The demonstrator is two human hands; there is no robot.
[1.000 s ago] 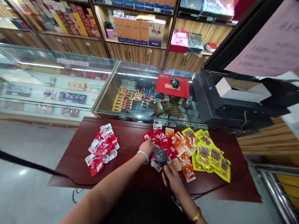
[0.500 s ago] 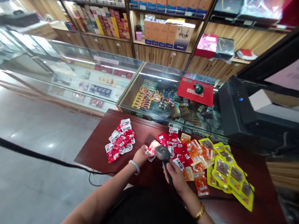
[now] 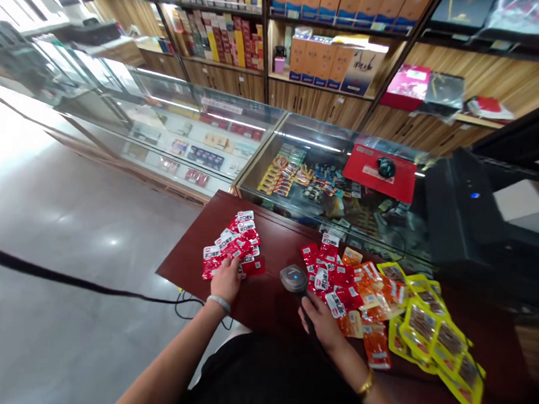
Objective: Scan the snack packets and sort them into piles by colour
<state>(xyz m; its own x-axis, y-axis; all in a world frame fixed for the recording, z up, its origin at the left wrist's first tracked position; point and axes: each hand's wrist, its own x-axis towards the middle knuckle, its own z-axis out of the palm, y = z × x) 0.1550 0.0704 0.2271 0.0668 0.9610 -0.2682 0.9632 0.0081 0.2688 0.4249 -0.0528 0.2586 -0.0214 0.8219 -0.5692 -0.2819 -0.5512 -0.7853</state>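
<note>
My right hand (image 3: 323, 321) grips the handle of a dark barcode scanner (image 3: 294, 280), its head held over the table with a small blue light on top. At the left pile of red and white snack packets (image 3: 236, 240), my left hand (image 3: 226, 279) reaches down with bent fingers. Those fingers are at the edge of a red snack packet (image 3: 254, 267) on the pile's near right side; the fingertips are partly hidden. Close to the scanner lies another heap of red snack packets (image 3: 335, 279). Orange packets (image 3: 374, 297) and yellow snack bags (image 3: 434, 330) lie further right.
The dark red table (image 3: 265, 307) adjoins a glass display case (image 3: 302, 142) bearing a red mat (image 3: 379, 173). A dark machine (image 3: 460, 204) with a blue light stands at the right. Shelves with boxes line the back. A black cable (image 3: 81, 281) crosses the left side.
My left hand has moved left from under the scanner to the left pile, taking a red packet along. My right hand still holds the scanner, whose light turned from green to blue.
</note>
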